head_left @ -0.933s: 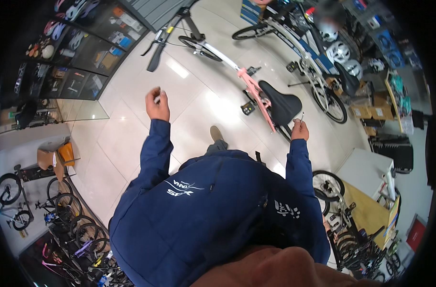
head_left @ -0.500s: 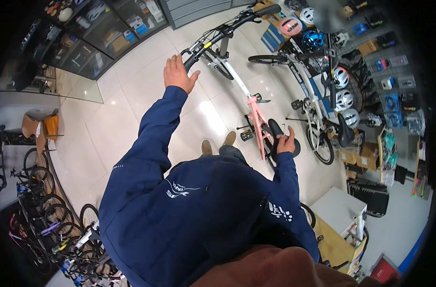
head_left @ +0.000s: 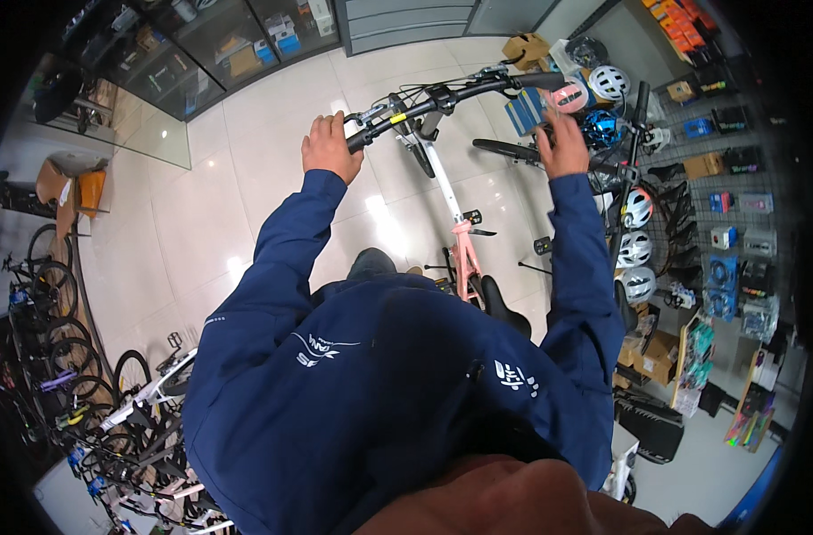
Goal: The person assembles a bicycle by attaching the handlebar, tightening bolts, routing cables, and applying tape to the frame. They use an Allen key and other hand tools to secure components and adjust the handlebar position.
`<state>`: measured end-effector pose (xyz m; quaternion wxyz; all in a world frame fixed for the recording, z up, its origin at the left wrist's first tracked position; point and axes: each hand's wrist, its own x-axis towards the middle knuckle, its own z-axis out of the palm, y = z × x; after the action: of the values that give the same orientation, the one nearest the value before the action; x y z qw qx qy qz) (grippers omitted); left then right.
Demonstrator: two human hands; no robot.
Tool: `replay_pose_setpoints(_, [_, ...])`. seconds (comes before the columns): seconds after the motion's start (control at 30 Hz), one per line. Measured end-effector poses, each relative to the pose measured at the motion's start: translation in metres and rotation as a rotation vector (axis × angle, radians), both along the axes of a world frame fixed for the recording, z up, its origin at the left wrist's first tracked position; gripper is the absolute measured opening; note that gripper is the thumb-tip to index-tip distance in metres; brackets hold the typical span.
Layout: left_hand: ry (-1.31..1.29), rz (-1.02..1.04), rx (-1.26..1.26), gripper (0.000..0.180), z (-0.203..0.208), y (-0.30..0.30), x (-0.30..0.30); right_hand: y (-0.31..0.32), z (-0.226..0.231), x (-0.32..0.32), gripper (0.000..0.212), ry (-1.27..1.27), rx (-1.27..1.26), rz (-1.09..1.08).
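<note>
A bicycle with a white and pink frame (head_left: 445, 183) stands in front of me, its black handlebar (head_left: 464, 92) across the far side. My left hand (head_left: 332, 147) is at the end of the left handlebar grip (head_left: 360, 140), fingers stretched beside the brake lever, palm not wrapped round the grip. Raised on the right, my right hand (head_left: 564, 147) has its fingers apart, slightly blurred, short of the right grip (head_left: 540, 81). I see nothing held in it. The black saddle (head_left: 503, 308) is close to my body, partly covered by my jacket.
A second bicycle, with its black front wheel (head_left: 506, 149), stands to the right. Behind it are several helmets (head_left: 636, 248) and a wire rack (head_left: 736, 192) of packaged goods. Many bicycles (head_left: 72, 357) crowd the lower left. Glass cabinets (head_left: 170, 67) line the far left.
My right hand has left the saddle area and moved forward toward the right grip. My left hand is closer to the left grip's end. My body has shifted forward, over the saddle.
</note>
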<state>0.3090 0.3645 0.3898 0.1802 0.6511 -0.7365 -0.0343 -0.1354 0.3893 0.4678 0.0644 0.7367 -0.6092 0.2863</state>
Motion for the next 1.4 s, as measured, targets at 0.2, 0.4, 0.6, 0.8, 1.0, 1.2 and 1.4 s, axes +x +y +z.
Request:
replay_pose_setpoints(0.2, [-0.033, -0.053, -0.014, 0.083, 0.009, -0.01, 0.009, -0.122, 0.037, -0.006, 0.089, 0.624, 0.208, 0.098])
replay_pose_setpoints(0.4, [0.001, -0.12, -0.07, 0.081, 0.017, -0.02, 0.013, -0.158, 0.014, -0.014, 0.078, 0.434, 0.347, 0.271])
replay_pose_setpoints(0.6, [0.061, -0.118, 0.045, 0.068, 0.024, -0.026, 0.007, -0.156, 0.0, -0.026, 0.059, 0.444, 0.318, 0.153])
replay_pose_setpoints(0.8, [0.06, -0.126, 0.119, 0.07, 0.031, -0.031, 0.008, -0.152, -0.001, -0.024, 0.059, 0.434, 0.314, 0.116])
replay_pose_setpoints(1.0, [-0.078, -0.139, 0.089, 0.079, 0.037, -0.032, 0.005, -0.157, 0.028, -0.025, 0.086, 0.385, 0.448, 0.289])
replay_pose_setpoints(1.2, [-0.009, -0.137, 0.094, 0.082, 0.046, -0.041, -0.005, -0.158, 0.035, -0.026, 0.085, 0.409, 0.487, 0.25])
replay_pose_setpoints(1.4, [0.024, -0.005, 0.133, 0.059, 0.052, -0.042, -0.025, -0.17, 0.015, -0.043, 0.059, 0.37, 0.349, 0.273])
